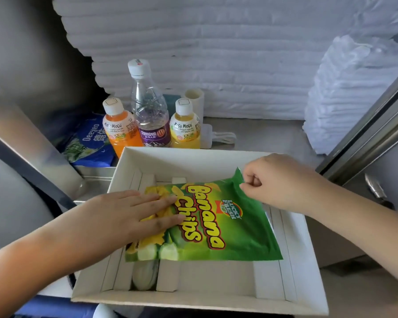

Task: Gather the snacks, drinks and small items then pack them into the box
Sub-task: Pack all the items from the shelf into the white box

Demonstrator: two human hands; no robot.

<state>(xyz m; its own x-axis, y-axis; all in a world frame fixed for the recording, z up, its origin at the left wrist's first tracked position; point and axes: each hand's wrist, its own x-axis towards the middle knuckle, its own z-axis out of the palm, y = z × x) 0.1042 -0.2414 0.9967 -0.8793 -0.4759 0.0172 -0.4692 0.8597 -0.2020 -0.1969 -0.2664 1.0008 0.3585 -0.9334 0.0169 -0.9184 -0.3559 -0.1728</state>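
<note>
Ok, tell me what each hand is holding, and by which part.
The right hand pinches the banana chips bag by its far corner; the left hand lies flat on the bag, gripping nothing.

foam sheets [216,53]: stacked at back | plastic bags [345,92]: piled right | steel counter [274,138]: beneath

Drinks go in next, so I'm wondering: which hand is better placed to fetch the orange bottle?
Likely the left. The left hand lies flat and open on the chips bag, with the orange bottle just beyond the far-left corner of the box. The right hand pinches the bag's corner, farther away.
</note>
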